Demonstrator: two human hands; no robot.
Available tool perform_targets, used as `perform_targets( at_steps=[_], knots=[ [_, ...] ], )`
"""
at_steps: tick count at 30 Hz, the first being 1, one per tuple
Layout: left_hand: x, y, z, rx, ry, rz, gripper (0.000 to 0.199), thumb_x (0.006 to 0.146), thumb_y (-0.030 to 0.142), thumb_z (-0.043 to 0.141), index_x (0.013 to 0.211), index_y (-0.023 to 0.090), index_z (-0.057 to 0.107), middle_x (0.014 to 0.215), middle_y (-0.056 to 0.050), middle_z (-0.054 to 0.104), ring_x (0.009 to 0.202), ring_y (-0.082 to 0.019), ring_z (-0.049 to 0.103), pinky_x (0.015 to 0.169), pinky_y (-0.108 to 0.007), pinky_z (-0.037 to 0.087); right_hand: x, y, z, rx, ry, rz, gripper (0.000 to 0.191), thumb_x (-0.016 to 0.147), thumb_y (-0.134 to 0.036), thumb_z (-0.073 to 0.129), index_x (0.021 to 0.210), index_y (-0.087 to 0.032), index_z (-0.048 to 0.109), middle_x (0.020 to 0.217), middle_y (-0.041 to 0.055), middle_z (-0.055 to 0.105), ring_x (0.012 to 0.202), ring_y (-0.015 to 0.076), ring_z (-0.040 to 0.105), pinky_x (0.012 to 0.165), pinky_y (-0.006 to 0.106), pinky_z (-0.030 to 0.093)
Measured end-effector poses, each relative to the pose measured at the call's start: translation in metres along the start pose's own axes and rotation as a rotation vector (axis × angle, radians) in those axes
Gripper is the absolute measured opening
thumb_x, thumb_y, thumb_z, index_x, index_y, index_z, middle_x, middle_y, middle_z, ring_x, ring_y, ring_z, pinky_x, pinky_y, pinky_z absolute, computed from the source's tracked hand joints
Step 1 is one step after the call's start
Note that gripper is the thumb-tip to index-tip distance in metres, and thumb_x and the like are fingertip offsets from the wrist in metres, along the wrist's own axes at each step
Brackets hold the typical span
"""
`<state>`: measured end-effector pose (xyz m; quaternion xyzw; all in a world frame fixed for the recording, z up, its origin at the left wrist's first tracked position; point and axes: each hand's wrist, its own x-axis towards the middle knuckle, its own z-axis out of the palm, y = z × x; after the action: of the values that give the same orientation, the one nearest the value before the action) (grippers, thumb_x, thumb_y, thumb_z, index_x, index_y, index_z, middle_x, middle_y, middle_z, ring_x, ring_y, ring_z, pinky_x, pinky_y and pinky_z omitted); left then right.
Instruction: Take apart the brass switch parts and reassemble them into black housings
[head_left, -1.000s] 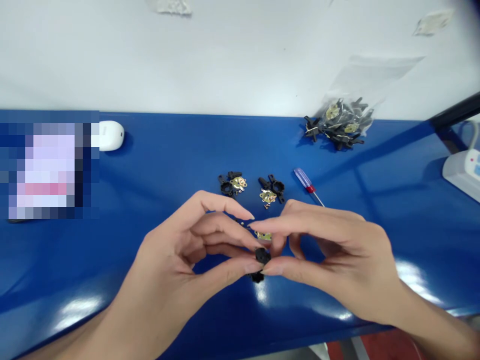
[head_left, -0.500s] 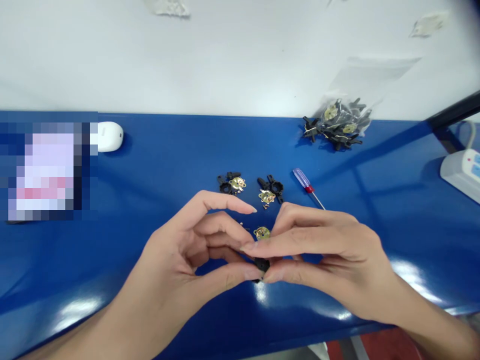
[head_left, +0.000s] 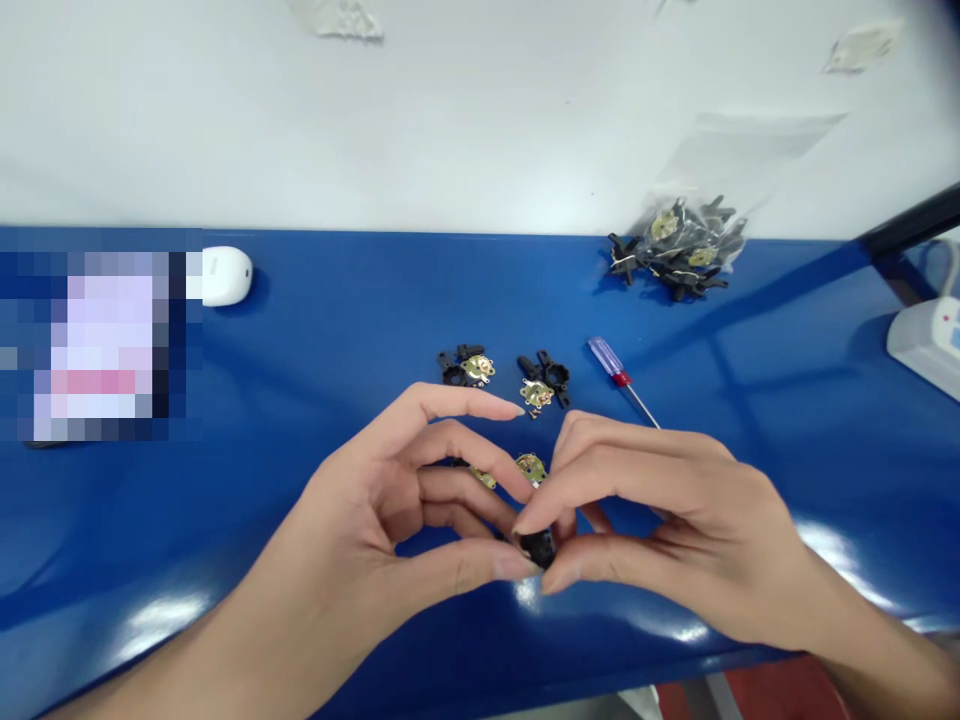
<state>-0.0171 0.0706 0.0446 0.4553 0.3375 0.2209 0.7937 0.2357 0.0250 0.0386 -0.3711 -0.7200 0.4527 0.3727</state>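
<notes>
Pixelated patch hiding the far left, white computer mouse beside it, left hand and right hand held together, black plastic part pinched between them, mostly covered, screwdriver cut off behind the right hand

glossy blue bench top, black plastic part, gold-coloured metal plate, purple-and-red screwdriver handle
</notes>
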Motion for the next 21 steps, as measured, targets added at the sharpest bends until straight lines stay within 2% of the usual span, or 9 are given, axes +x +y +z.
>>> perform_targets(
  at_steps=[6, 10, 16, 18, 21],
  knots=[
    [0.0006, 0.0002, 0.0012, 0.037, 0.013, 0.001, 0.053, 0.096, 0.016, 0.090, 0.137, 0.038, 0.066, 0.111, 0.004, 0.083, 0.094, -0.015, 0.085, 0.090, -0.023, 0.069, -0.0012, 0.0001, -0.0032, -0.037, -0.039, 0.043, 0.019, 0.105, -0.025, 0.080, 0.123, -0.023, 0.079, 0.101, -0.0001, 0.076, 0.087, 0.0109, 0.068, 0.075, 0.023, 0.057],
    [0.0007, -0.0004, 0.0007, 0.083, 0.034, 0.029, 0.050, 0.095, 0.015, 0.090, 0.135, 0.037, 0.067, 0.106, 0.006, 0.083, 0.091, -0.013, 0.084, 0.088, -0.019, 0.068, -0.0022, -0.0008, -0.0037, -0.049, -0.075, 0.086, 0.017, 0.107, -0.025, 0.077, 0.124, -0.025, 0.077, 0.102, -0.0011, 0.073, 0.088, 0.0104, 0.067, 0.076, 0.023, 0.055],
    [-0.0023, -0.0038, -0.0003, 0.182, 0.059, 0.094, 0.046, 0.099, 0.019, 0.087, 0.134, 0.041, 0.068, 0.107, 0.006, 0.084, 0.091, -0.015, 0.086, 0.087, -0.023, 0.070, -0.0035, -0.0009, -0.0016, -0.065, -0.095, 0.090, 0.018, 0.112, -0.024, 0.070, 0.130, -0.024, 0.071, 0.105, -0.0026, 0.071, 0.098, 0.0084, 0.064, 0.086, 0.019, 0.051],
    [-0.0031, -0.0052, -0.0002, 0.283, 0.090, 0.147, 0.049, 0.098, 0.020, 0.087, 0.136, 0.044, 0.066, 0.108, 0.008, 0.084, 0.088, -0.014, 0.085, 0.083, -0.023, 0.070, -0.0034, -0.0001, -0.0015, -0.074, -0.084, 0.082, 0.017, 0.112, -0.024, 0.069, 0.129, -0.024, 0.070, 0.109, -0.0020, 0.071, 0.097, 0.0085, 0.063, 0.086, 0.020, 0.050],
    [-0.0051, -0.0059, -0.0007, 0.608, 0.200, 0.293, 0.054, 0.093, 0.025, 0.092, 0.136, 0.044, 0.066, 0.100, 0.009, 0.078, 0.077, -0.011, 0.077, 0.070, -0.020, 0.064, -0.0032, 0.0012, -0.0041, -0.105, -0.037, 0.049, 0.015, 0.112, -0.022, 0.070, 0.127, -0.023, 0.071, 0.111, -0.0007, 0.073, 0.094, 0.0099, 0.063, 0.086, 0.024, 0.051]
  ],
)
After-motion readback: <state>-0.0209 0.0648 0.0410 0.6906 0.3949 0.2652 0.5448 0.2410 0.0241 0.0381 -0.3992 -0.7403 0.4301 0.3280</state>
